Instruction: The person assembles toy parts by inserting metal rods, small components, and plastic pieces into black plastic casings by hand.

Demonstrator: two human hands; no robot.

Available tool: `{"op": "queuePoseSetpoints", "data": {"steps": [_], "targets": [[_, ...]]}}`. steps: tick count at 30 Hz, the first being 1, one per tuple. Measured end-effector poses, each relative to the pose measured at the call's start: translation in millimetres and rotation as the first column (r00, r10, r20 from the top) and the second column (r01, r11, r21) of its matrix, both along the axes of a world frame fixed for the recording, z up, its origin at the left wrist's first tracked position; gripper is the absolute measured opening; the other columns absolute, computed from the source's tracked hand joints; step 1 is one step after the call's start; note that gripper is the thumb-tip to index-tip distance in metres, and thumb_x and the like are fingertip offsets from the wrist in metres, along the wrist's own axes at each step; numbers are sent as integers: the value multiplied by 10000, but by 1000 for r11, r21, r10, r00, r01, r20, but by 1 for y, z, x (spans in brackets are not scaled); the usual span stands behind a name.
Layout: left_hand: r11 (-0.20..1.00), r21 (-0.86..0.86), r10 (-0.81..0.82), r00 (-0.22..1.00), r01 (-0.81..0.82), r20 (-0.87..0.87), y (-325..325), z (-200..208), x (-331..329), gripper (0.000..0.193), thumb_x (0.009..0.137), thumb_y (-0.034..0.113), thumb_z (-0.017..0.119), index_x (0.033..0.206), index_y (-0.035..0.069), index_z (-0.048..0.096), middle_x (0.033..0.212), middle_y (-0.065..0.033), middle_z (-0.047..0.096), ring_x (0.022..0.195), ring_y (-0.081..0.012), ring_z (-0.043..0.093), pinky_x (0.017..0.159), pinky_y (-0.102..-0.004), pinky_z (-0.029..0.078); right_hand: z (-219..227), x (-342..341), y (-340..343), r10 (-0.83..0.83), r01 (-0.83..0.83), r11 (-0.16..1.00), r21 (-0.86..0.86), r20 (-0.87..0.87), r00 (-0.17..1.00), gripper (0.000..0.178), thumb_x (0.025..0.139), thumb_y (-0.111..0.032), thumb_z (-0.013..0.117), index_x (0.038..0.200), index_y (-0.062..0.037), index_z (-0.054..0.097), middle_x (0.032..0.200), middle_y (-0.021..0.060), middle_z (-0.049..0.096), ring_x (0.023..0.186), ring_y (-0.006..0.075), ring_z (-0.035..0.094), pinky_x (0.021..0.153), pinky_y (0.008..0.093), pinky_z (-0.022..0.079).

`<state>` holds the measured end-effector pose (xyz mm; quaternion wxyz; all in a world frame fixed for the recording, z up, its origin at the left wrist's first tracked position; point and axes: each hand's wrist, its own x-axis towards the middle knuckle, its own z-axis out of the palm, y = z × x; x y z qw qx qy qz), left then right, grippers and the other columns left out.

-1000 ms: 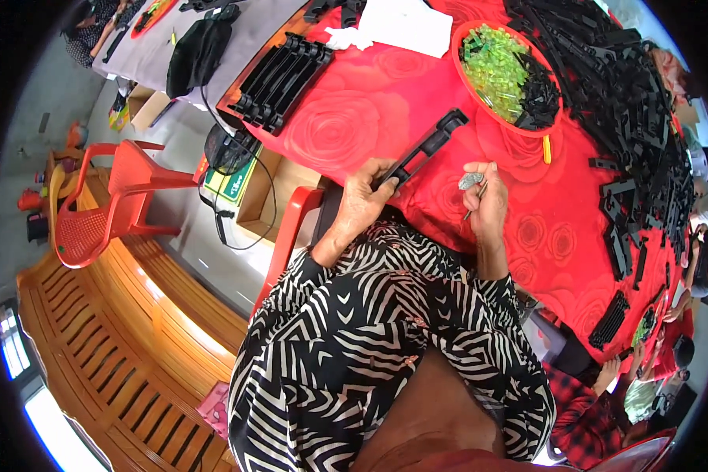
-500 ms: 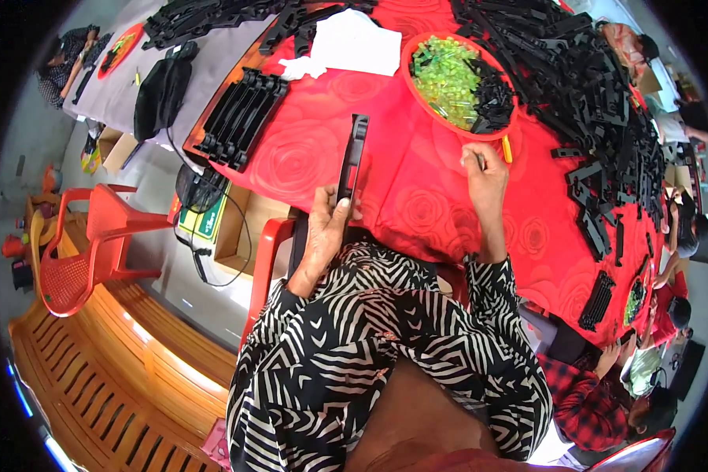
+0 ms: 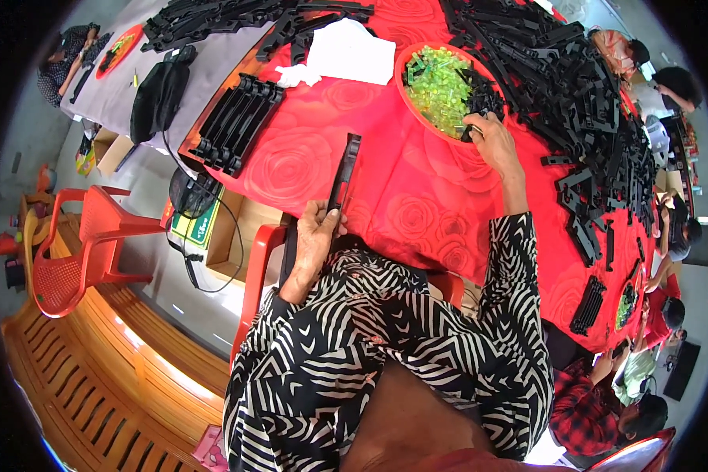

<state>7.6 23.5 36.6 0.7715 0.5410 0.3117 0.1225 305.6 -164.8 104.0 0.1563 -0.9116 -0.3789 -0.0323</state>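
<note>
So the left hand is in a firm grip, out ahead of the belly: fingers wrapped round from underneath, thumb lying on top and pointing forward. Left wrist looks pretty straight, forearm short in view, elbow tucked in near the body. The right arm's way more stretched out, up and off to the right, with bare wrist poking out of a black-and-white patterned sleeve. Right hand is back-side up, fingers bent and angled down to the left. Fingertips are partly hidden, so can't tell how tightly they're closed.
</note>
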Motion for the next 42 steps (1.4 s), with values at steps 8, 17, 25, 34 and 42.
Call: {"op": "queuePoseSetpoints", "data": {"steps": [8,17,25,34,42], "targets": [[1000,-2,16,1000,-16,-14,1,-8,2,146,861,56,497,989,-9,474,736,-53,593,574,-81,534,528,-198,431,-11,15,4,10,-10,991,137,2,1000,145,782,-86,579,926,-67,578,833,142,533,791,328,554,668,394,444],[999,44,11,1000,-10,-25,2,-7,1,130,857,56,507,967,-10,488,722,-56,596,556,-85,537,509,-203,420,-15,32,49,-170,168,985,29,237,957,201,758,-222,644,902,-87,604,899,157,534,768,355,584,620,450,461],[998,64,-1,1000,2,-10,1,-5,3,134,857,51,506,962,-24,471,719,-56,586,548,-89,529,508,-204,411,-12,34,54,-184,209,976,-67,269,945,185,773,-209,601,897,-74,620,945,182,527,759,371,602,647,454,485],[998,65,11,1000,-12,11,0,-9,1,115,851,37,502,943,-21,466,716,-62,577,548,-89,517,504,-200,412,-17,50,52,-74,144,957,-252,267,961,160,768,-188,594,912,-120,609,929,180,532,793,377,587,660,458,479],[996,83,14,1000,-15,10,-5,-2,0,140,847,54,503,950,-32,460,706,-68,574,543,-96,518,491,-212,401,-8,50,35,-47,56,998,-15,343,938,133,751,-196,617,858,-118,601,858,151,539,729,352,587,631,452,467]]}}
